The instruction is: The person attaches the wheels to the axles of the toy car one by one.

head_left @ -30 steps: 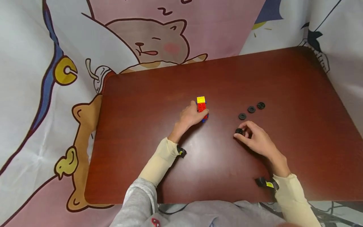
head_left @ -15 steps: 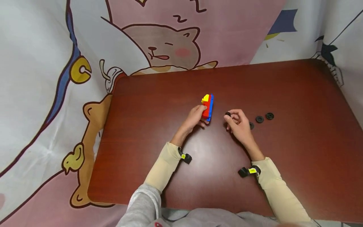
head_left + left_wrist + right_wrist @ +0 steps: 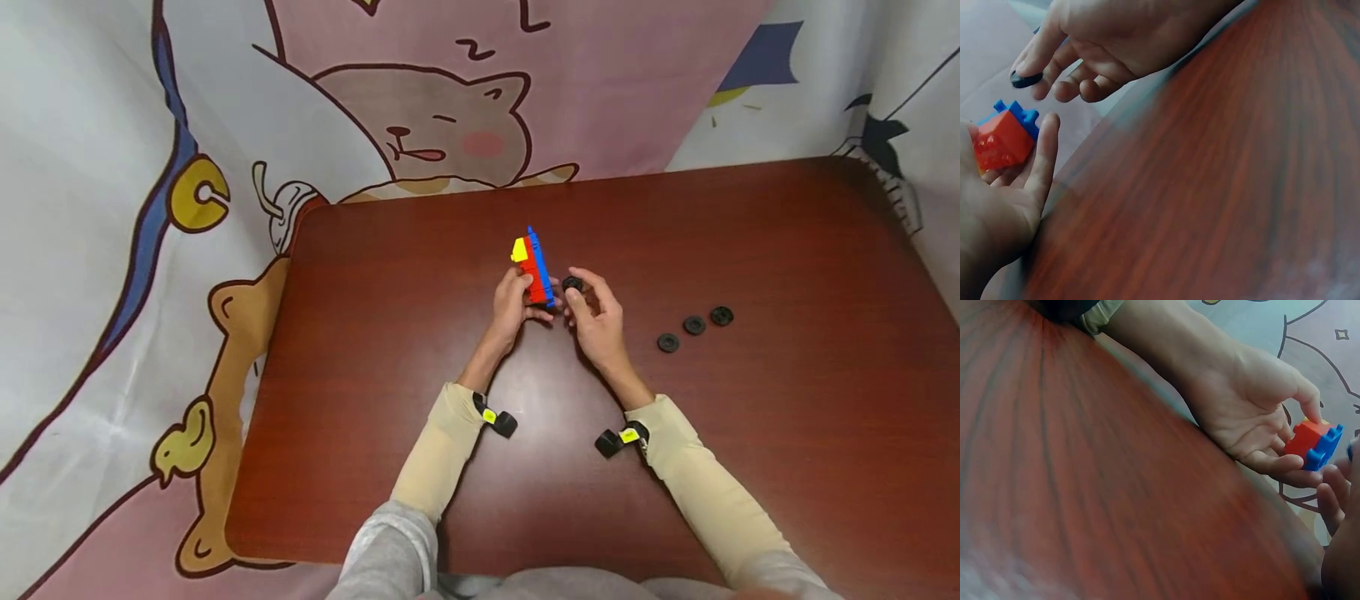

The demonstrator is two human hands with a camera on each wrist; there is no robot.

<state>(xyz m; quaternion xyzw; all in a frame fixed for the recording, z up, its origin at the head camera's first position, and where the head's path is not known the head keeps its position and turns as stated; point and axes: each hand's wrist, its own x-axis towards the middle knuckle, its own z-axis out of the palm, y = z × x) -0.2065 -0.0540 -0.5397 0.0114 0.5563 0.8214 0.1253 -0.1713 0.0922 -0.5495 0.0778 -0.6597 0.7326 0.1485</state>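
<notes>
My left hand [image 3: 512, 307] grips a toy car body of building blocks [image 3: 536, 275], red with a yellow block on one end and a blue base. The car is tipped on its side, so the blue base faces my right hand [image 3: 600, 325]. Between thumb and fingertips that right hand pinches a small black wheel [image 3: 572, 284], close beside the blue base. In the left wrist view the wheel [image 3: 1026, 79] is held a little above the blue pegs of the car body [image 3: 1010, 136], with a gap between. The right wrist view shows the car body [image 3: 1315, 442] in the left hand's fingers.
Three more black wheels [image 3: 694, 325] lie in a slanting row on the brown table [image 3: 810, 417], right of my right hand. A curtain with cartoon animals [image 3: 420, 108] hangs behind the table's far edge.
My right hand has lifted one wheel from beside the others and brought it left to the car. My left hand has raised the car and turned it, bringing its blue base into view.
</notes>
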